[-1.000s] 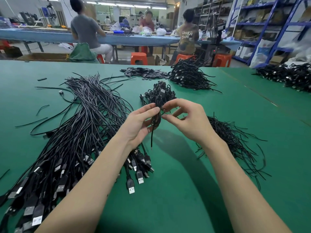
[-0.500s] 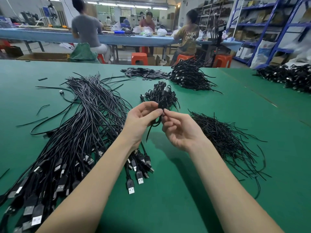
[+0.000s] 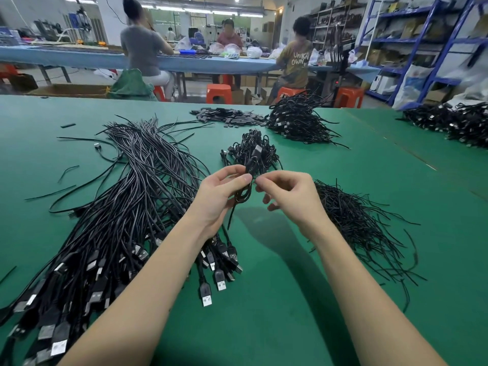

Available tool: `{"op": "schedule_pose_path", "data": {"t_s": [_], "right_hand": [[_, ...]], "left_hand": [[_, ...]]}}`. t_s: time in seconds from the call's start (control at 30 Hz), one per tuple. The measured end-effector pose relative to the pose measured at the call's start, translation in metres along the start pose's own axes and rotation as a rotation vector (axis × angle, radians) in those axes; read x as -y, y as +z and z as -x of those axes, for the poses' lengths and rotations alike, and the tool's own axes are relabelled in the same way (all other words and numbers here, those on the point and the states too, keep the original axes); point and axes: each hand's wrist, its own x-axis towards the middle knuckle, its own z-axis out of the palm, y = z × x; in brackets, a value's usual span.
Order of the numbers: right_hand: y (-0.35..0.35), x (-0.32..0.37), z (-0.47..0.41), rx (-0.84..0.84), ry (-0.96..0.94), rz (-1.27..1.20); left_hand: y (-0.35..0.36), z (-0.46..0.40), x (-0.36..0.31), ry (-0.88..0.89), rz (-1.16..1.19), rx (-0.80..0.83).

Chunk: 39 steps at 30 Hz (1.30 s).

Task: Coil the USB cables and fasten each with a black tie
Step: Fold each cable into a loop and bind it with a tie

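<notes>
My left hand [image 3: 220, 192] grips a coiled black USB cable [image 3: 244, 194] at its waist, held above the green table [image 3: 277, 299]. A loose cable end hangs down below the coil. My right hand [image 3: 286, 196] pinches a thin black tie at the coil's waist, fingertips touching the left thumb. A big bundle of uncoiled USB cables [image 3: 118, 215] lies to the left, plugs toward me. Loose black ties [image 3: 361, 220] lie in a heap at the right. Behind my hands sits a small pile of coiled cables [image 3: 253, 151].
A larger heap of coiled cables [image 3: 298, 120] and flat black pieces [image 3: 227, 116] lie further back. More cable piles [image 3: 454, 122] sit on the right-hand table. People sit at a blue bench beyond, with orange stools and blue shelving at the right.
My right hand has turned and shifted at the coil's waist, from palm-up under it to pinching beside it. The coil stays in my left hand.
</notes>
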Motion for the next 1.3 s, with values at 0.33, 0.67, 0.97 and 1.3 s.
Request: {"op": "schedule_pose_path", "data": {"t_s": [0.33, 0.67, 0.97, 1.3], "right_hand": [[-0.014, 0.003, 0.003, 0.135, -0.002, 0.128], [-0.006, -0.015, 0.0, -0.008, -0.216, 0.404], [0.015, -0.014, 0.007, 0.083, 0.496, -0.406], [0.006, -0.038, 0.013, -0.187, -0.431, 0.513]], "left_hand": [[-0.005, -0.002, 0.005, -0.081, 0.06, -0.049], [-0.005, -0.003, 0.012, -0.122, 0.007, -0.018], [-0.008, -0.003, 0.016, -0.088, 0.039, -0.021], [-0.009, -0.004, 0.016, -0.13, 0.058, -0.025]]}}
